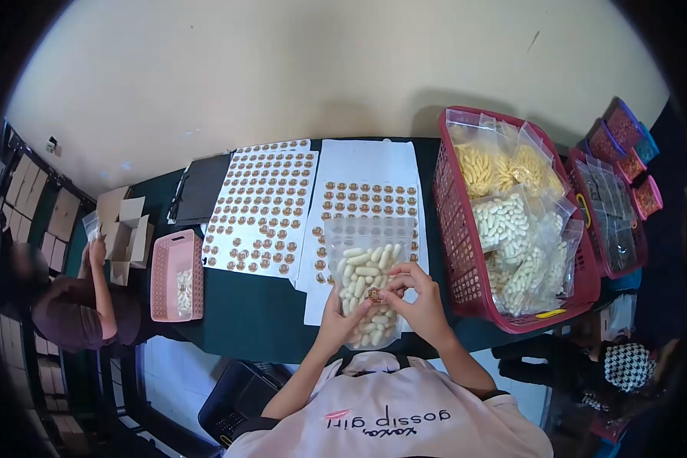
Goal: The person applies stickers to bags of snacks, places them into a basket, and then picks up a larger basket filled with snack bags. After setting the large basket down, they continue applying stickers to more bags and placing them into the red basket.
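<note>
A clear plastic pouch (366, 256) full of white, capsule-shaped pieces is held upright in front of my chest. My left hand (339, 322) grips its lower left side, thumb across the front. A small brown round sticker (373, 295) lies against the pouch's front, between my two thumbs. My right hand (421, 305) has its thumb and fingertips closed at the sticker's right edge. Behind the pouch is a white sheet of such stickers (369, 164), its top part bare. Another sticker sheet (259, 206) lies to its left, some stickers gone from its lower rows.
At right stands a large dark-pink basket (466, 244) of filled pouches, some yellow, some white. Beyond it are a smaller basket (637, 252) and colourful tubs (622, 122). A pink basket (177, 305) and an open carton (130, 237) are at left, beside another person (76, 305).
</note>
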Motion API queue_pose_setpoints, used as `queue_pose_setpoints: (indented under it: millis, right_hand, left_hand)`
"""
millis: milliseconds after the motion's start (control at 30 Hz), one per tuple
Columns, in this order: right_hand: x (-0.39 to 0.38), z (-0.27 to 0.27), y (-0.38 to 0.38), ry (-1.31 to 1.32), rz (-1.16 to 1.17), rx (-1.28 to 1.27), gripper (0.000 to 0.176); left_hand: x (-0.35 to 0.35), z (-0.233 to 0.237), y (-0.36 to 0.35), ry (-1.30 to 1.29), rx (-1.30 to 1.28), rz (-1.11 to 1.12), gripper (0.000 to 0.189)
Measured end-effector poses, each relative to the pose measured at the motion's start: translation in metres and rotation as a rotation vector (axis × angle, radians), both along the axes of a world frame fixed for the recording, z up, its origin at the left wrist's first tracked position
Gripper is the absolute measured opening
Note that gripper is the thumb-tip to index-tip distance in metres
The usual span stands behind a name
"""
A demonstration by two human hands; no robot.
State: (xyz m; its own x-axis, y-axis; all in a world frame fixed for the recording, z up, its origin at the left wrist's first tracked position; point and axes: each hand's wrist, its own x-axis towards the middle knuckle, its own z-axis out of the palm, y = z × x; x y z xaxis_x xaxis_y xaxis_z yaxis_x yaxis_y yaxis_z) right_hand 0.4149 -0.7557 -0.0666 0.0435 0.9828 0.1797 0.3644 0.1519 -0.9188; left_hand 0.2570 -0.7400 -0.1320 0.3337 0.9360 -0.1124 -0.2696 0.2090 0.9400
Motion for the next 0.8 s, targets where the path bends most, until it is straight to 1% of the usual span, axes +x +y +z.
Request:
queue_pose_setpoints:
  millis: [100,200,300,400,467,500,567,600,633,700,733,767,800]
  right_hand:
    - [-0.002,0.001,0.000,0.013,0.003,-0.010,0.029]
    - [-0.003,0.001,-0.001,0.000,-0.001,-0.015,0.029]
    - [-0.003,0.002,-0.002,0.009,-0.004,-0.013,0.030]
    - [-0.004,-0.001,-0.003,-0.048,-0.011,0.017,0.030]
    - [-0.002,0.000,-0.005,-0.180,-0.015,0.080,0.028]
    - [0.000,0.001,-0.005,-0.178,-0.016,0.082,0.028]
    - [0.004,0.004,-0.004,-0.047,-0.164,0.094,0.028]
    - [0.008,0.005,-0.004,-0.024,-0.232,0.108,0.023]
    - [0.012,0.005,-0.005,-0.025,-0.231,0.110,0.023]
    - [0.019,0.003,-0.007,-0.151,-0.188,0.181,0.018]
    - [0.015,0.006,-0.010,-0.173,-0.182,0.197,0.014]
    - [0.011,0.005,-0.012,-0.174,-0.184,0.196,0.014]
    - [0.008,0.001,-0.014,-0.229,-0.150,0.223,0.015]
  left_hand:
    - [-0.001,0.005,0.000,-0.052,-0.002,0.006,0.055]
    - [-0.002,0.006,-0.002,-0.001,0.015,0.012,0.054]
    - [-0.002,0.007,-0.002,0.024,-0.037,0.009,0.053]
    - [-0.001,0.005,-0.002,-0.018,-0.010,0.008,0.052]
    - [0.000,0.003,-0.004,-0.016,0.024,0.038,0.050]
    - [-0.001,0.003,-0.004,-0.014,0.026,0.036,0.050]
    - [-0.002,0.004,-0.004,-0.013,-0.031,0.032,0.049]
    - [-0.001,0.005,-0.004,-0.007,0.022,0.039,0.049]
    - [-0.001,0.006,-0.004,-0.008,0.023,0.040,0.049]
    - [-0.001,0.008,-0.005,0.001,-0.035,0.073,0.049]
    - [-0.001,0.008,-0.005,0.001,-0.035,0.072,0.049]
    - [-0.001,0.009,-0.005,-0.023,-0.026,0.066,0.049]
    - [0.001,0.009,-0.005,-0.047,-0.016,0.059,0.049]
